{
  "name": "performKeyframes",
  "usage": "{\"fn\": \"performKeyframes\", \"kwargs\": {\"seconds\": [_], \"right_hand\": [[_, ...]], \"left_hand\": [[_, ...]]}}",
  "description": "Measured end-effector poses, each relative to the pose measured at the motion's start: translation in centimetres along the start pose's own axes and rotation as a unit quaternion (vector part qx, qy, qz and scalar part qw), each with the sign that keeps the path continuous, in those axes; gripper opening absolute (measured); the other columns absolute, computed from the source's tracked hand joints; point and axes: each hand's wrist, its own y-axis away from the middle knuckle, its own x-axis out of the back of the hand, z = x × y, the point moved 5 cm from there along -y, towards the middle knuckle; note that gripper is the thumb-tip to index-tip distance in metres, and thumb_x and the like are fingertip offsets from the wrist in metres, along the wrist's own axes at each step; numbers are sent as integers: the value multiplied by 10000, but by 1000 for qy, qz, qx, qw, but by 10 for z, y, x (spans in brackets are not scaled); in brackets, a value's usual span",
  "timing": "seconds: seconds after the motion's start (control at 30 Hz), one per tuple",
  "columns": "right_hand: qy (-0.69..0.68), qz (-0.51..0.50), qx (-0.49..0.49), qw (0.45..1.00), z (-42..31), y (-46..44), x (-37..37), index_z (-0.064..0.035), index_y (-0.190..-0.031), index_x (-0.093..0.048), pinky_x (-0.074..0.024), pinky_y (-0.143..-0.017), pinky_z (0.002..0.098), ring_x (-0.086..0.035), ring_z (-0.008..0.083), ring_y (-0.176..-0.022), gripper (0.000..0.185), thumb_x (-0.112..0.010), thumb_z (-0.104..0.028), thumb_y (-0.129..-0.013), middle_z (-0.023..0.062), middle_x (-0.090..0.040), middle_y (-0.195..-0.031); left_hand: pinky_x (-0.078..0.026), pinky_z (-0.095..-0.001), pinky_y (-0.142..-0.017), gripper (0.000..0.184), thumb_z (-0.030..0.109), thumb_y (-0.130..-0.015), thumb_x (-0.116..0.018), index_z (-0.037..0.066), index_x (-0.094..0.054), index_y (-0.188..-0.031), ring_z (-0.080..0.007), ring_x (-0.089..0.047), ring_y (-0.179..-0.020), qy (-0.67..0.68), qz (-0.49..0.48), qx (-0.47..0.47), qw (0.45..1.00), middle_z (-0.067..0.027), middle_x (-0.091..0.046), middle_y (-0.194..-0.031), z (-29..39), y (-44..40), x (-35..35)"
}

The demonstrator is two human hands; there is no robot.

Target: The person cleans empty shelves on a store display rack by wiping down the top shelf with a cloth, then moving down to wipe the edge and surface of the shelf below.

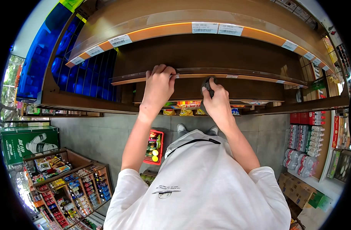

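Note:
My left hand point(159, 85) rests at the front edge of a brown shelf point(210, 57), its curled fingers on the clear strip above the price rail point(252, 78). What it grips, if anything, is hidden behind the fingers. Just right of it, my right hand point(215, 96) holds a small dark object point(207, 87) close to the same rail, with the fingers wrapped round it. The object's exact kind is unclear. Above both hands runs an upper shelf with an orange rail point(156, 33) and white price labels point(205, 27).
Packaged goods point(187, 112) sit low under the shelves. A red basket point(162, 149) with items stands on the grey floor point(98, 132). A stocked rack point(77, 163) is at lower left. Bottle packs point(304, 161) and cartons point(298, 190) stand at right.

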Motion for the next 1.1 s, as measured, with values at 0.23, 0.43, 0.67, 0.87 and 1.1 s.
{"fn": "performKeyframes", "kwargs": {"seconds": [0.23, 0.43, 0.67, 0.87, 1.1], "right_hand": [[-3, 4, 6, 1000, 1, 0, 0, 151, -1272, -585, -549, -798, 482, -684, 474, -899, 425, -635, -89, -924, 331, -656, -963], [-13, -6, -4, 1000, 0, 0, 1, 138, -1279, -587, -548, -805, 480, -683, 470, -900, 423, -634, -93, -928, 326, -655, -964], [-9, -21, 2, 1000, -1, 1, 2, 118, -1293, -589, -539, -817, 484, -676, 469, -906, 426, -630, -99, -928, 320, -652, -966], [-21, -47, 5, 999, -8, 1, 2, 89, -1301, -599, -523, -849, 489, -664, 478, -922, 433, -636, -90, -908, 322, -651, -976], [-28, -73, 10, 997, -12, 1, 0, 43, -1338, -596, -521, -859, 428, -679, 440, -940, 457, -649, -111, -911, 297, -671, -1026]], "left_hand": [[-467, -447, -813, 50, 42, -855, -702, 53, -671, -892, -313, -616, -939, -9, -4, 1, 1000, -91, -638, -900, -1, -2, -1], [-475, -447, -807, 19, 66, -879, -684, 55, -677, -892, -306, -616, -935, -34, -2, -13, 999, -86, -628, -904, 7, -8, -6], [-504, -445, -848, 62, 70, -876, -675, 24, -688, -837, -327, -627, -947, 4, -67, -53, 996, -111, -630, -903, 4, -21, -4], [-510, -452, -841, 35, 42, -855, -666, 21, -676, -829, -335, -633, -939, 1, -88, -64, 994, -117, -625, -898, 5, -27, -5], [-512, -428, -795, 22, 37, -846, -659, 40, -638, -842, -321, -627, -909, -59, -33, -107, 992, -118, -603, -896, 7, -19, -11]]}}
